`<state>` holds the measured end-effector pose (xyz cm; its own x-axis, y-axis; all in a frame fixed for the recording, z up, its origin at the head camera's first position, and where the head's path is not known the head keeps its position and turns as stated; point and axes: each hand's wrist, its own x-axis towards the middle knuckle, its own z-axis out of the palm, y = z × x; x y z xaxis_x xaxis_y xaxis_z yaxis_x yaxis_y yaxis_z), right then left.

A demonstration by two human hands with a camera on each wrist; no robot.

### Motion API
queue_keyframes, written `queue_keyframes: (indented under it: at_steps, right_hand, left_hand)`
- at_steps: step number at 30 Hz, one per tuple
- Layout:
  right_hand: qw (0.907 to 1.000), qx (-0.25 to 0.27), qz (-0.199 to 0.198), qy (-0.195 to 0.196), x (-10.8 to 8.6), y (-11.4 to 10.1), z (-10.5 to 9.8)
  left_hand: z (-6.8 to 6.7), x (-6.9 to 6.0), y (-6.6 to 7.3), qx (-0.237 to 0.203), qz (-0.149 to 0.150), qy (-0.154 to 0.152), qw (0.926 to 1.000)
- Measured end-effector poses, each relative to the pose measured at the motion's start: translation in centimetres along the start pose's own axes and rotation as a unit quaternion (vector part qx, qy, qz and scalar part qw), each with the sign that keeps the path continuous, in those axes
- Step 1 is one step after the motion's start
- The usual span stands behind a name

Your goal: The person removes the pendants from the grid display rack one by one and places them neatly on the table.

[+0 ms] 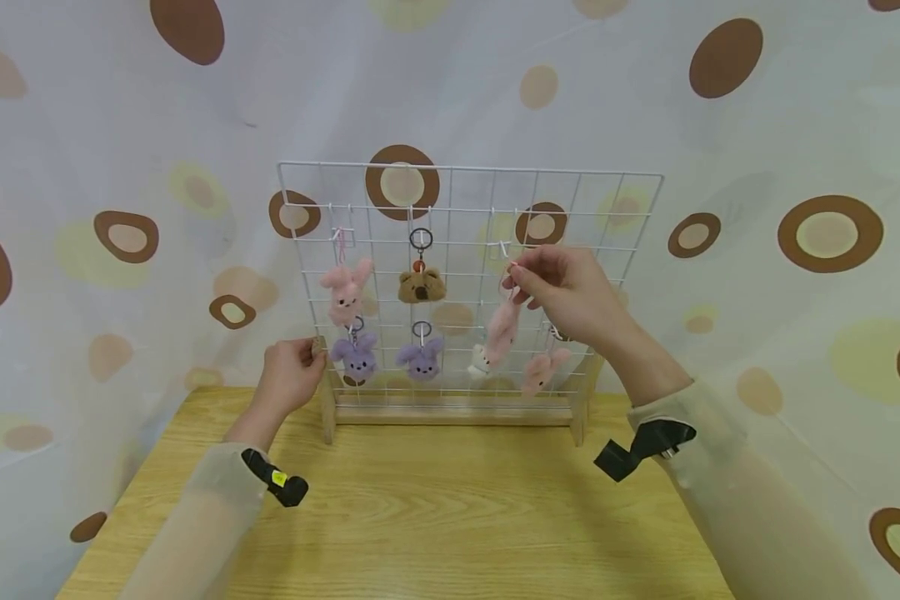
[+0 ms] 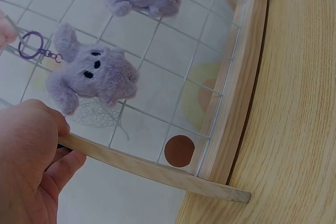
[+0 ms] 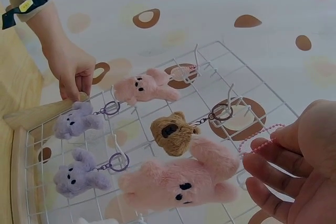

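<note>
My right hand (image 1: pixel 573 293) pinches the pink beaded loop (image 3: pixel 262 136) of a pink plush rabbit keychain (image 1: pixel 503 332) between thumb and forefinger. The rabbit dangles in front of the white wire grid rack (image 1: pixel 461 167), just below a white hook (image 1: pixel 503 248). With bent fingers, my left hand (image 1: pixel 288 375) grips the rack's left wooden upright (image 2: pixel 142 164). Near that hand hang a purple plush (image 2: pixel 97 74) and another pink plush rabbit (image 1: pixel 347 293). A white plush (image 1: pixel 480 362) is partly hidden behind the held rabbit.
A brown bear plush (image 1: pixel 422 286) and a second purple plush (image 1: pixel 422 360) hang mid-rack. Another pink plush (image 1: pixel 544 372) hangs at lower right. The rack stands on a wooden table (image 1: pixel 450 508) before a spotted cloth backdrop (image 1: pixel 450 83).
</note>
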<state>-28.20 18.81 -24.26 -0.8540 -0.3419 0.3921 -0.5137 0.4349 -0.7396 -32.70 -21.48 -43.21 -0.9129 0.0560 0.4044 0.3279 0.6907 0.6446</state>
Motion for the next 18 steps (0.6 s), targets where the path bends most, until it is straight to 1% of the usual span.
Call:
queue_keyframes:
  at_steps: [7, 13, 18]
  right_hand:
    - [0.9990, 0.033, -0.028, -0.007, -0.8, 0.2, 0.1]
    - [0.9988, 0.039, -0.027, -0.015, -1.5, 0.4, 0.3]
    - [0.9985, 0.040, -0.031, -0.020, -2.3, 0.7, 0.4]
  left_hand:
    - [0.1, 0.0, -0.2, 0.004, 0.001, 0.004, 1.0000]
    - [0.0, -0.1, -0.1, -0.004, -0.005, 0.004, 1.0000]
    - [-0.1, -0.2, 0.1, -0.005, -0.003, 0.000, 1.0000]
